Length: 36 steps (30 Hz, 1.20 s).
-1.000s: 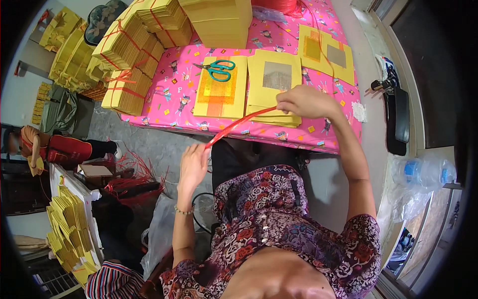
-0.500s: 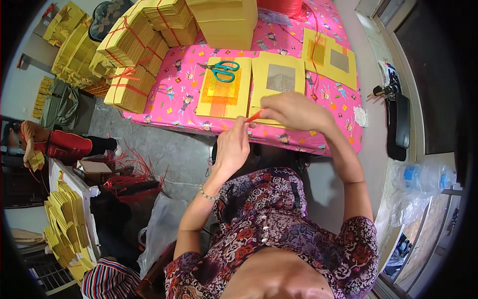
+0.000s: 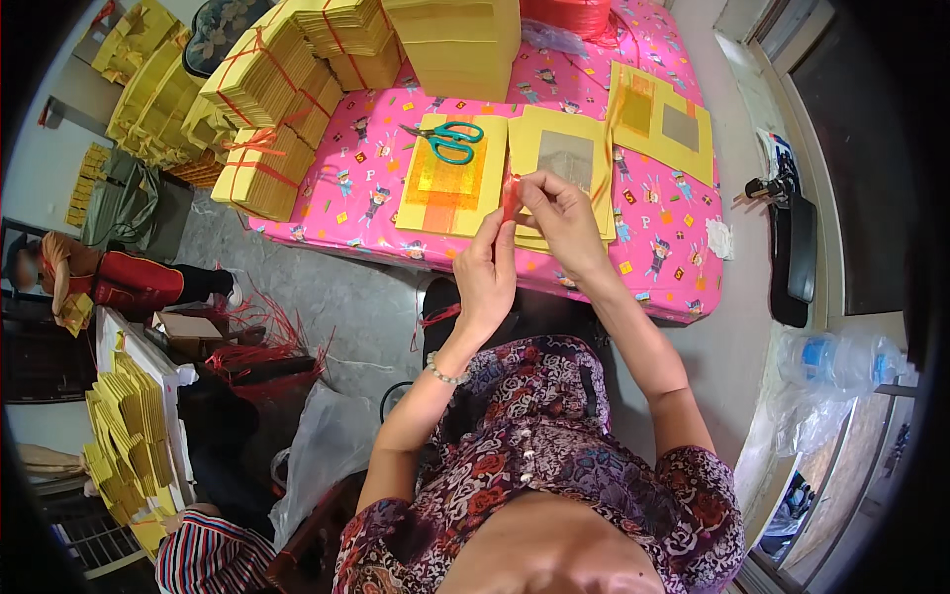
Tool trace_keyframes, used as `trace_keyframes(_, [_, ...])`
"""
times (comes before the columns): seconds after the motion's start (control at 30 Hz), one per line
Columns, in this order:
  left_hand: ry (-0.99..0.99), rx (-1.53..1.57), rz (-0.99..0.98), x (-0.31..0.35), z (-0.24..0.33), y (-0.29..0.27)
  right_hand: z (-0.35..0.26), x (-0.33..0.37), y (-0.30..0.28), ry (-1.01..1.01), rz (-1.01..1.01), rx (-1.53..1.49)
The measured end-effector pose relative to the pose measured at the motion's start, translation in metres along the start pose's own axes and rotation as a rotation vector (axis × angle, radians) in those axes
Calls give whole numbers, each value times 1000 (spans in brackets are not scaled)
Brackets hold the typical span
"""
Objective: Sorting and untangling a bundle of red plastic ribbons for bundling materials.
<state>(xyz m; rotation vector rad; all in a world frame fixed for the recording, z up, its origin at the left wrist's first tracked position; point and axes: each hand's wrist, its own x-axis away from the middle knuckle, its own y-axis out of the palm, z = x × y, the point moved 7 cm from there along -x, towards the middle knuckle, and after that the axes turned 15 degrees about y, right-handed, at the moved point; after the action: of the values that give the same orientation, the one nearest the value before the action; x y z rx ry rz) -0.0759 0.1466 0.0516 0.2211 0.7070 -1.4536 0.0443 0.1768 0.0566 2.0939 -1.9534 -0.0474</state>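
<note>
Between my two hands is a short red plastic ribbon (image 3: pixel 512 196), pinched at its lower part by my left hand (image 3: pixel 483 274) and near its top by my right hand (image 3: pixel 562 220). Both hands are at the table's near edge, over yellow paper sheets. A yellow sheet with a silver-grey patch (image 3: pixel 567 150) lies just beyond my right hand, partly covered by it. To its left, teal-handled scissors (image 3: pixel 451 141) rest on a yellow sheet with a gold patch (image 3: pixel 443 178). Another pair of patched yellow sheets (image 3: pixel 661 117) lies farther right.
Tall yellow paper stacks (image 3: pixel 451 49) and bundles tied with red ribbon (image 3: pixel 259 170) stand along the far left of the pink table (image 3: pixel 346 233). A red ribbon roll (image 3: pixel 569 14) sits at the back. Left, a person (image 3: pixel 119 282) holds yellow paper beside a second paper-laden table.
My right hand has moved left and turned more upright, closer to my left hand. My left hand has risen slightly to the right, and the ribbon now points upward between them.
</note>
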Motion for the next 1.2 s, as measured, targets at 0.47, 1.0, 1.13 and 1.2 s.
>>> trace_keyframes(0.47, [-94,456,111,-7,-11,-6,-8,23,23,-311,96,-96])
trace_keyframes(1.0, [-168,1636,487,-31,-13,-204,35,71,16,304,-1022,753])
trace_keyframes(1.13, [-201,1599,743,18,-92,-298,10,59,-53,552,-914,675])
trace_keyframes(1.2, [-179,1363,757,58,-150,-334,-7,45,-78,477,-664,603])
